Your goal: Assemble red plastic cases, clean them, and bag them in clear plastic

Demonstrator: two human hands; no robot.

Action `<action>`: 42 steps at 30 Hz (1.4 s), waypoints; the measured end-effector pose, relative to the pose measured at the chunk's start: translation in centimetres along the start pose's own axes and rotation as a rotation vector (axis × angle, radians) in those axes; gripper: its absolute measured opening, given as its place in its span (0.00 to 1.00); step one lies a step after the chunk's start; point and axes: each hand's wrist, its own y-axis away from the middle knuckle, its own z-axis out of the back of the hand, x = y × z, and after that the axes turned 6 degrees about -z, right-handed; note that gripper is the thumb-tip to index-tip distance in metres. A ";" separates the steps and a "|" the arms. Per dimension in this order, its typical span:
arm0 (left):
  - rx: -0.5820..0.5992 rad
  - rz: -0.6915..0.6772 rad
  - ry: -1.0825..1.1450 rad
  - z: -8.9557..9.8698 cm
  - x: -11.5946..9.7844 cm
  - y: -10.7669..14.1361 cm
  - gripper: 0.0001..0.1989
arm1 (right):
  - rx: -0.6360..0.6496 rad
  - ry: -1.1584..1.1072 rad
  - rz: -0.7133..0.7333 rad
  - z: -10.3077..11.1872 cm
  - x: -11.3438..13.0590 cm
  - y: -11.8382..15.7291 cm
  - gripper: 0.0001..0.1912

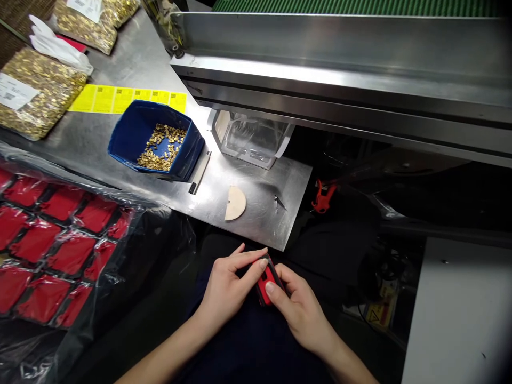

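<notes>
Below the table edge, head view: both hands meet over a dark lap. Left hand [229,288] and right hand [298,306] are closed together on a small red part [264,285] with a black frame; left fingertips [262,261] press on its top, right thumb lies along its near side. Part held just off the steel table [260,213], close to its front edge, not touching it.

On the table, well apart from the hands: blue bin [132,133] holding a scatter of small brass pieces [162,146]. Just right of the bin, a thin metal strip [200,173] lying flat. Nearer the edge, a half-round wooden disc [235,202]. Clear plastic holder [250,141] stands behind, under a long steel rail [340,69].

Back left: bags of brass pieces [36,96], a yellow label strip [128,98], white gloves [60,45].

Left of the lap: tray of red parts [60,245] under clear film, rows in black cells.

Right of the table edge, in shadow: a red clip [322,194]; details too dim to tell.
</notes>
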 end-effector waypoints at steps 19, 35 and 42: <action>0.119 -0.192 0.271 0.5 0.7 0.0 0.51 | 0.063 -0.206 0.023 1.5 3.0 -1.5 0.21; 0.015 0.080 0.484 0.0 -1.0 -0.9 0.15 | -0.038 0.213 0.178 1.0 1.4 -0.6 0.14; -0.051 0.282 0.520 -0.5 -0.7 -1.6 0.20 | -0.045 0.065 0.041 0.6 0.6 -1.0 0.16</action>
